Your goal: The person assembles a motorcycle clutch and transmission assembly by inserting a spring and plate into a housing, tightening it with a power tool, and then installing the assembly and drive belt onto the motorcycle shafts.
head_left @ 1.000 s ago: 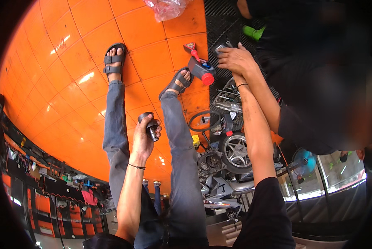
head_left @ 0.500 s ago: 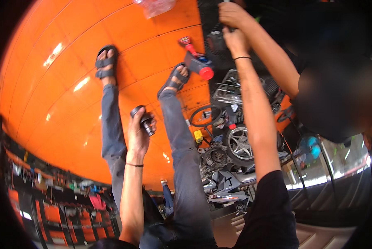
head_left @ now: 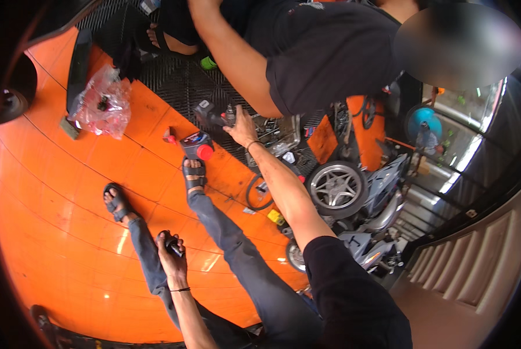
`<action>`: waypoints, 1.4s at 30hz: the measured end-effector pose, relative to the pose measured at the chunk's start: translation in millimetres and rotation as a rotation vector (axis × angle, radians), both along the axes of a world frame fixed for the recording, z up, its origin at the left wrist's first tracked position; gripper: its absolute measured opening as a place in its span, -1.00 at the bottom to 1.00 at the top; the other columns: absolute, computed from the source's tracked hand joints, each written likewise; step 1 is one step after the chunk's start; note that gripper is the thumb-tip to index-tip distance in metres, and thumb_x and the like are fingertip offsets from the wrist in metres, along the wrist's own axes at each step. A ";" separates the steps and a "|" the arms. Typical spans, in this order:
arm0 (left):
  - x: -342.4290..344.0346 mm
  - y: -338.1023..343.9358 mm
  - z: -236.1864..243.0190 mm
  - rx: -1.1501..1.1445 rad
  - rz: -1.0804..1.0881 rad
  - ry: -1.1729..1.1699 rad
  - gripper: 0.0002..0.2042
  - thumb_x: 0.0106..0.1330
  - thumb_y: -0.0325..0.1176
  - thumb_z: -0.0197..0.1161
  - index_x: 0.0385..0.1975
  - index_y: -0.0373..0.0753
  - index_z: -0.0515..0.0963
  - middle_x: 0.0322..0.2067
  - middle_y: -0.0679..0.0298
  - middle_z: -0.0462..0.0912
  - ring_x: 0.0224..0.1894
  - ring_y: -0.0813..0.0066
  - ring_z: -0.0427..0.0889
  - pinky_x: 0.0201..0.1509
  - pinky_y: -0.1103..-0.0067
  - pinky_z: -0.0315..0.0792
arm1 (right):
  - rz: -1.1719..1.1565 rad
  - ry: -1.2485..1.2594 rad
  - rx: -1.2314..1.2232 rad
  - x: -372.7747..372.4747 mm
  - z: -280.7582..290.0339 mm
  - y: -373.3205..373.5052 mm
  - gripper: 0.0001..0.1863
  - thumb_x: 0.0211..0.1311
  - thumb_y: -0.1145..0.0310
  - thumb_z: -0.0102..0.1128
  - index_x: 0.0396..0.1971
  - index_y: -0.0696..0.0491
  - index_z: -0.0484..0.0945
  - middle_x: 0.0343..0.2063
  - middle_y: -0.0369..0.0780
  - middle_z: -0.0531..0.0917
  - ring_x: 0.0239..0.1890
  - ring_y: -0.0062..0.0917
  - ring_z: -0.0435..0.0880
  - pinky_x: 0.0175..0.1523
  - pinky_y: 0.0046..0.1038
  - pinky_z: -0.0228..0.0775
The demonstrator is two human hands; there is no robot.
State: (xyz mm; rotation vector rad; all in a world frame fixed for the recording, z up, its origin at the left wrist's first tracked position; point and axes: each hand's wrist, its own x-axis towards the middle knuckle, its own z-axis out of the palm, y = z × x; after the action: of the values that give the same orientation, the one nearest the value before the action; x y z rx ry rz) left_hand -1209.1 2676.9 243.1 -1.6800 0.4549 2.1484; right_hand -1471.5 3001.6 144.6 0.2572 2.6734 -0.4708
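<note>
Floor: orange tiles (head_left: 97, 256), widest surface in view; glossy, some dark smudges.
Co-worker: person in dark T-shirt (head_left: 330, 64), upper right, one bare arm reaching up past the top edge.
Mat: black ribbed mat (head_left: 167, 81), laid diagonally over the tiles, tools and metal parts on its right-hand stretch.
Motorcycle: grey-panelled motorcycle (head_left: 368, 244), right of the legs.
Legs: grey-blue jeans (head_left: 231, 238), strapped black sandals (head_left: 116, 205) on the tiles.
Wheel: spoked alloy wheel with black tyre (head_left: 337, 189), beside the grey panels.
Bag: crumpled clear plastic bag (head_left: 106, 107), reddish inside, on the tiles near the mat edge.
Fan: blue round fan (head_left: 414, 122), far right.
Bottle: dark grey bottle, red cap (head_left: 204, 152), just beyond the toes of the right foot; small red piece (head_left: 170, 135) next to it.
Right hand: (head_left: 243, 129) arm stretched forward over the mat, fingers at the front end of a dark cordless power tool (head_left: 209, 113). Grip: can't tell if closed on it.
Left hand: (head_left: 175, 266) over the left leg, grip closed around a black cylindrical part (head_left: 172, 243), shiny at one end, well apart from the tool.
Box: small yellow box (head_left: 276, 217), left of the wheel.
</note>
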 end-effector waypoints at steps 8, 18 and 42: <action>23.3 -54.4 111.3 -0.091 0.029 -0.019 -0.79 0.37 -0.15 0.23 -0.27 -0.15 0.48 -0.47 0.26 0.52 -0.55 0.52 0.44 -0.60 0.71 0.34 | 0.081 -0.065 0.161 169.2 196.9 61.7 -0.24 -0.05 0.35 0.47 0.21 0.13 0.34 -0.03 0.11 0.47 0.04 0.05 0.47 0.14 -0.06 0.34; 14.1 -228.9 293.0 -0.143 0.279 0.150 -0.84 0.33 -0.28 0.27 -0.29 -0.15 0.44 -0.48 0.24 0.50 -0.62 0.47 0.42 -0.65 0.66 0.26 | 0.218 -0.587 0.230 291.9 360.0 -40.0 0.01 -0.02 0.04 0.40 0.41 0.05 0.09 0.27 0.14 0.35 0.29 -0.06 0.41 0.31 -0.18 0.34; 283.0 -650.4 305.3 -0.413 0.611 -0.736 -0.31 0.13 -0.31 0.43 0.26 -0.30 0.26 -0.24 0.00 0.62 -0.54 0.34 0.63 -0.57 0.49 0.58 | 0.649 -0.175 0.164 -47.7 313.2 -875.0 0.05 -0.25 0.05 0.60 0.22 0.27 0.24 0.13 0.23 0.47 0.24 0.06 0.43 0.27 -0.15 0.35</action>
State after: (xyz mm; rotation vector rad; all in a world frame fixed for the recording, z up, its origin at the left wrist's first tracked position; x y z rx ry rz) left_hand -926.1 2026.5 548.4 -2.9675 0.1728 1.6192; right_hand -1519.2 2126.7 457.8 -0.4923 2.4361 -0.0224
